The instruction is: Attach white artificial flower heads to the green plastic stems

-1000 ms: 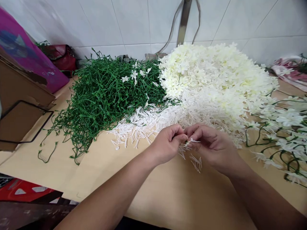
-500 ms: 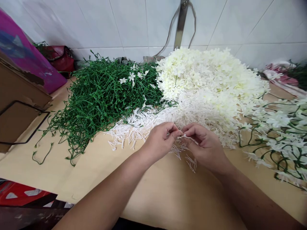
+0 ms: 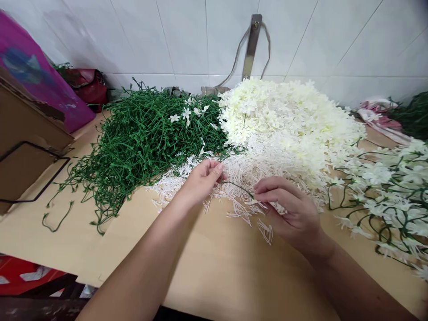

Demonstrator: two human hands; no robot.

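A thin green artificial flower stem (image 3: 239, 186) spans the gap between my hands. My left hand (image 3: 204, 180) is closed, pinching the stem's left end between thumb and fingers. With thumb and fingertips together, my right hand (image 3: 292, 213) is at the stem's other end, on a thin white stamen piece (image 3: 254, 202) partly hidden by the fingers. Just beyond both hands spreads a heap of white stamens (image 3: 270, 162). Behind it rises a mound of cream-white flower petals (image 3: 290, 109). Tangled green stems (image 3: 143, 133) are piled to the left, a few white blossoms on top.
Flowers on green stems (image 3: 384, 196) lie at the right. One loose stem (image 3: 57, 218) rests on the brown board (image 3: 207, 263). On the left stand a cardboard box (image 3: 30, 129) and a black wire frame (image 3: 50, 183). A tiled wall (image 3: 187, 40) closes the back.
My hands have moved apart, the left one up and leftward, the right one slightly down. The green stem now shows stretched between them. The view has shifted slightly.
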